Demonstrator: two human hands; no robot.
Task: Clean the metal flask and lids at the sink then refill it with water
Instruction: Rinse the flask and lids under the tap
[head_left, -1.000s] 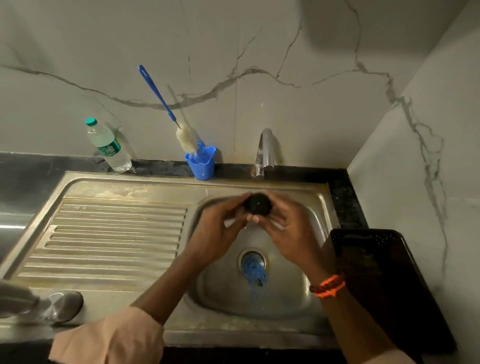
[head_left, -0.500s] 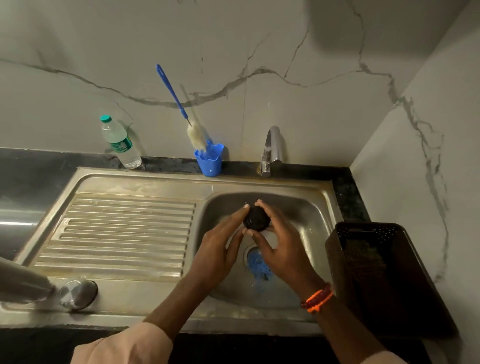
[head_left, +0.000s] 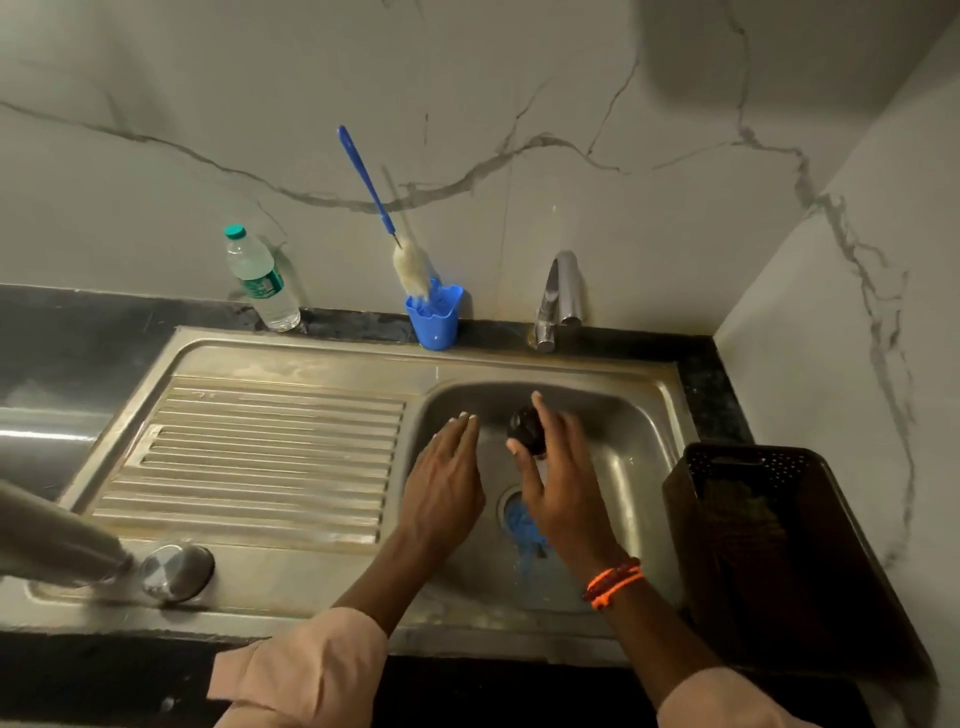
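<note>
My left hand (head_left: 447, 483) has let go, fingers straight; my right hand (head_left: 563, 483) alone pinches the one black lid (head_left: 525, 427) over the sink (head_left: 654, 447) basin's back edge.

Both forearms reach forward from rolled pale sleeves. The left hand (head_left: 445, 475) is held flat, palm down, fingers straight and together, holding nothing. The right hand (head_left: 558, 478), an orange thread band at its wrist, has its thumb and extended fingers pinched around a small dark lid (head_left: 525, 427).
</note>
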